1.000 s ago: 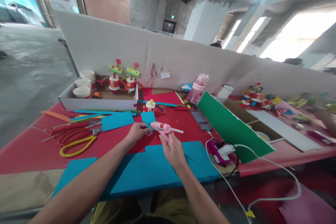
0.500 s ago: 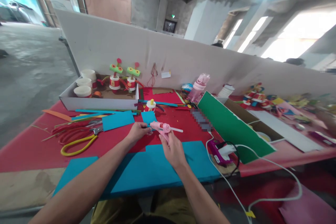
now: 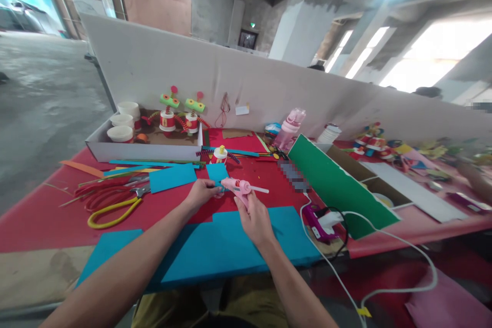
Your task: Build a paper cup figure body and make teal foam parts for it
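My right hand (image 3: 255,221) grips a pink glue gun (image 3: 237,185) by its handle, and a clear glue stick (image 3: 259,189) pokes out of the gun's back end. The nozzle points left, toward the fingertips of my left hand (image 3: 200,196). Those fingers are pinched on a small blue piece (image 3: 220,189), partly hidden by fingers and nozzle. Just beyond lies a blue paper square (image 3: 217,170), in front of a white cup figure (image 3: 220,156) with a yellow top and dark coiled arms.
Blue sheets (image 3: 230,241) lie along the near edge. Left are yellow-handled pliers (image 3: 115,214), red-handled scissors (image 3: 103,197) and a white box (image 3: 144,152) with cups and figures. Right stand a green board (image 3: 338,184) and a purple power strip (image 3: 319,225) with white cables.
The glue gun has shifted very slightly to the right, its nozzle a little farther from my left fingertips. Both hands keep their grips.
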The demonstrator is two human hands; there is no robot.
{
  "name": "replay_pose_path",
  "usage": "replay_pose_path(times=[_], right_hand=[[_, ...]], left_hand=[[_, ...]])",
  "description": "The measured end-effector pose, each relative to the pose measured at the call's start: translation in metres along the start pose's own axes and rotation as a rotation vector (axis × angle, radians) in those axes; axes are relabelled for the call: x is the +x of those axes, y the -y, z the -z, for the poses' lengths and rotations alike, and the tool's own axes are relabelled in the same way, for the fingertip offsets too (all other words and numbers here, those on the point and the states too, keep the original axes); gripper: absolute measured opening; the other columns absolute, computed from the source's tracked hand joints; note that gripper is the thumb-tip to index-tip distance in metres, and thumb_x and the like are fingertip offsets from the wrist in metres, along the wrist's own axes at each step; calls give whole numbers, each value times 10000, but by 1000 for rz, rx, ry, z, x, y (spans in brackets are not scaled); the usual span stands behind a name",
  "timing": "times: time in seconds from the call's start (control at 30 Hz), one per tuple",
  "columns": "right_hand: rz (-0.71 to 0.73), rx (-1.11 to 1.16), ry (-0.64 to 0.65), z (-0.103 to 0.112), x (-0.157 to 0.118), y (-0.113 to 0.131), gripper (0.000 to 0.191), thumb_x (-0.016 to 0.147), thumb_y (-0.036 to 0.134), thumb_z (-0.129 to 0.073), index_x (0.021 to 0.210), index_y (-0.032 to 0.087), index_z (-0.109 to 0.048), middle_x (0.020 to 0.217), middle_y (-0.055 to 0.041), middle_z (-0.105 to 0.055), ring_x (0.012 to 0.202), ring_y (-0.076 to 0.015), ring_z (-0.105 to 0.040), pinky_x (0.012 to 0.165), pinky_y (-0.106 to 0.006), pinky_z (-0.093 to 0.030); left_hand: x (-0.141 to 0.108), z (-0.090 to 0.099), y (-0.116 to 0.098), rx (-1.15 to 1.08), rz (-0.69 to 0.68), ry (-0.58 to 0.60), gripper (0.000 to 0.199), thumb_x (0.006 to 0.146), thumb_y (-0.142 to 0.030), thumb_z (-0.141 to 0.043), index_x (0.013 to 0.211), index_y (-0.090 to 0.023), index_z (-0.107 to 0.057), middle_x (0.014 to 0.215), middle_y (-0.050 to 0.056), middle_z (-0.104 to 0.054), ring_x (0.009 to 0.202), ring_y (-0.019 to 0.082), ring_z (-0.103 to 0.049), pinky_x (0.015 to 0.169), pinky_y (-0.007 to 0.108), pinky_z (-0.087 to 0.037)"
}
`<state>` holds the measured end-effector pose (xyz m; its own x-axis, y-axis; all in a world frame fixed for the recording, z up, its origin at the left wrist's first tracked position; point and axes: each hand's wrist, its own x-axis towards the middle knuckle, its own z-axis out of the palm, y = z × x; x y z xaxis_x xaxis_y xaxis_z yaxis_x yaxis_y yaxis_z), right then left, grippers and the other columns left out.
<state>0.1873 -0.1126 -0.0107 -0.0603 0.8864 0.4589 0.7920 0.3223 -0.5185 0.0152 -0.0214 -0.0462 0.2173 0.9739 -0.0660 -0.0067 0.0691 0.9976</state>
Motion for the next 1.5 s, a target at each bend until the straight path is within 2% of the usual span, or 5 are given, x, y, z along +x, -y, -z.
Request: replay_pose_path(times=[0.63,1.13,1.33,1.5], right_hand=[[-28,-11,12,4,-1,-3,339,976,363,-415,1186,130,-544,1037,-146,-713,885,-259,-701,691,-300,-538],[-31,-42,-14,5,-2,-1,322,973,354,-422,1162,137,-566,1005,-145,-718,875,-257,-708,681,-293,-539],[-78,56,-45,15,-4,-6,373,971,383,-416,1244,154,-530,1056,-141,-712,919,-263,-706,693,-304,-553],[-90,103,-34,14,-4,-8,390,970,394,-422,1256,150,-521,1084,-143,-708,951,-264,-701,694,-298,-556]], left_hand=[[2,0,4,-26,22,-14,359,523,-418,-855,523,-154,-611,604,97,-715,594,210,-669,580,311,-484],[0,-1,1,-24,27,-8,315,556,-390,-843,552,-150,-639,589,81,-707,606,214,-675,583,305,-491],[2,0,2,-34,45,-3,318,555,-400,-838,580,-135,-662,633,94,-727,566,187,-657,607,308,-512],[1,0,1,-42,43,-3,314,560,-397,-835,602,-131,-672,628,90,-727,591,194,-670,606,299,-513]])
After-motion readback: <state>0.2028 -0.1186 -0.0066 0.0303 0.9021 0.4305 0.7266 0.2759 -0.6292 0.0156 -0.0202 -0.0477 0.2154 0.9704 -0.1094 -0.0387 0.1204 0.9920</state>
